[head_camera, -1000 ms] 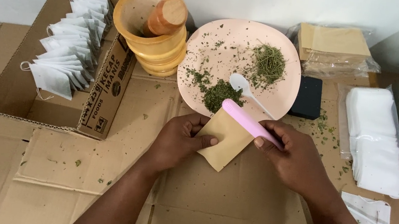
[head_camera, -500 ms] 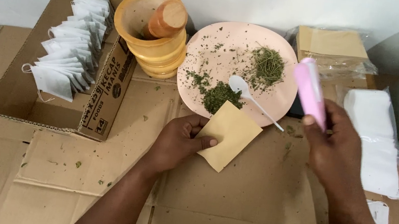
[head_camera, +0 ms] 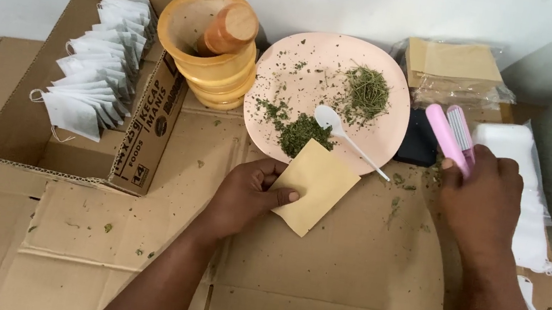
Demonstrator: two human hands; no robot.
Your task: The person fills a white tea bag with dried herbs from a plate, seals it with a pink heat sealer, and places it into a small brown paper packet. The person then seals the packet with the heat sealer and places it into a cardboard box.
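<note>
- Head view, looking down on a cardboard-covered surface [head_camera: 316, 281]: the left hand [head_camera: 245, 197] pinches a flat tan paper pouch [head_camera: 314, 187] by its left edge, thumb on top and fingers beneath, near the middle of the surface.
- The pouch lies tilted, its upper corner touching the near rim of a pink plate [head_camera: 372, 128] that carries two heaps of dried green herb [head_camera: 366, 92] and a white plastic spoon [head_camera: 346, 137].
- The right hand [head_camera: 479, 203], toward the right edge, is closed around a pink clamp-style sealing tool [head_camera: 452, 136], whose two arms stand slightly apart and point away from the person.
- A stack of orange-yellow wooden bowls [head_camera: 220, 62] with a pestle inside stands at the back, beside an open cardboard box [head_camera: 152, 124] of white filter bags [head_camera: 95, 67] at the back left corner.
- Packets of tan pouches [head_camera: 454, 72] and white bags [head_camera: 526, 174] sit along the right edge; herb crumbs are scattered across the cardboard.
- Risk, as a judgement: held only by one edge, the pouch could tip or gape and spill any herb inside, and the spoon handle overhanging the plate rim sits where a passing wrist might knock it.
</note>
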